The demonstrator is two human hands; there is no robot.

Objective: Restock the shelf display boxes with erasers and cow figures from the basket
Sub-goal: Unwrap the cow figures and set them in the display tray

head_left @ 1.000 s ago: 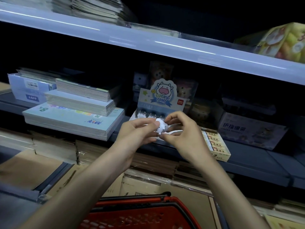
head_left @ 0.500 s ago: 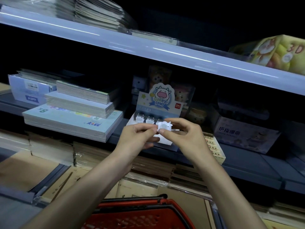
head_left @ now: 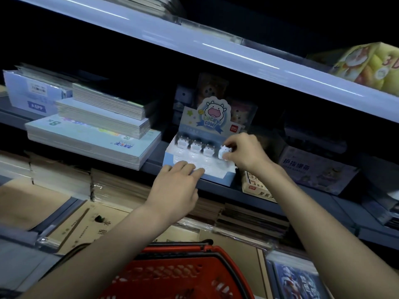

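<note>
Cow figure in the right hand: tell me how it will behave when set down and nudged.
The cow figure is probably light: the right hand pinches it with fingertips alone. It looks rigid and smooth, so it may slip in a loose grip. Squat like its three neighbours standing in the display box, it should stand rather than roll.

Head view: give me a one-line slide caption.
The right hand pinches a cow figure at the right end of the row in the display box; left hand rests on its front.
</note>
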